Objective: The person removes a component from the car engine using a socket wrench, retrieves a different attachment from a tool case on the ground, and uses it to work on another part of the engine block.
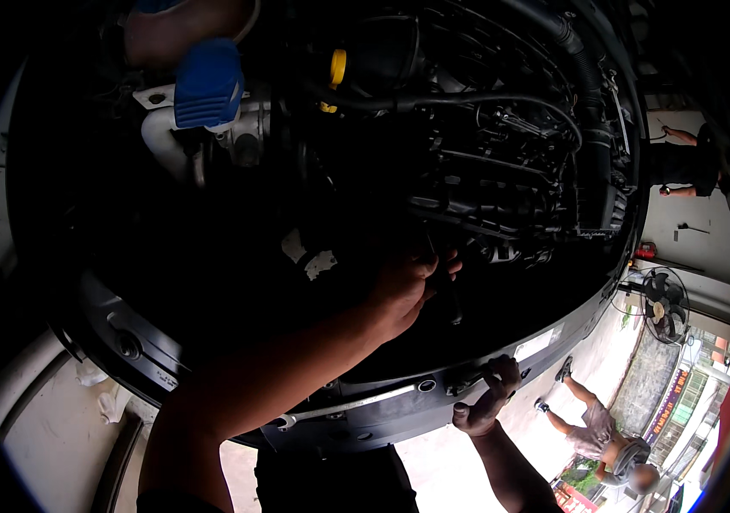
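Left hand (403, 295) had fingers curled round a slim black rod-shaped tool (455, 309), inboard of the long black front panel (373, 425). Right hand (486, 403) was at the panel's edge — thumb spread from bent fingers, contact unclear. Silver metal wrench (356, 403) lay along the panel.

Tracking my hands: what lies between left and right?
In the head view, a dark tool's end, shadow and the front panel lie between left hand and right hand.

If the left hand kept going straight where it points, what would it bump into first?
Past the dark tool it holds, the left hand would probably meet the engine's metal fittings, though depth is unclear.
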`<action>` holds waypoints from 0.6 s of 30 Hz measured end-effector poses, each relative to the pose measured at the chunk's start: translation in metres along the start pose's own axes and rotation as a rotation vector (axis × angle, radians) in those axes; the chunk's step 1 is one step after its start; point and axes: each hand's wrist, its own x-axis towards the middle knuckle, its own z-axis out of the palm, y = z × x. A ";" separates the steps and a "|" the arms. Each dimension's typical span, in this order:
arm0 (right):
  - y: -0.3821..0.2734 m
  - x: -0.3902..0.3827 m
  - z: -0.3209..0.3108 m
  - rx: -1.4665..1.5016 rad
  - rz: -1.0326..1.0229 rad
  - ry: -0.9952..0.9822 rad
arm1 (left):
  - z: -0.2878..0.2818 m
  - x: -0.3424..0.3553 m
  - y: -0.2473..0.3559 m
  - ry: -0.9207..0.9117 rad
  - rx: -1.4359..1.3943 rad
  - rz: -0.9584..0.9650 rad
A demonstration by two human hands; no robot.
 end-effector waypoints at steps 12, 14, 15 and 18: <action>-0.040 0.147 0.041 0.875 1.110 -0.333 | 0.003 -0.005 0.040 0.061 0.925 0.056; -0.030 0.134 0.049 0.728 0.988 -0.124 | 0.006 -0.011 0.066 0.243 0.934 0.289; -0.032 0.141 0.047 0.724 0.992 -0.103 | -0.001 -0.009 0.082 0.373 0.883 0.420; -0.047 0.158 0.046 1.419 1.492 -0.226 | -0.022 0.027 0.120 0.437 0.881 0.394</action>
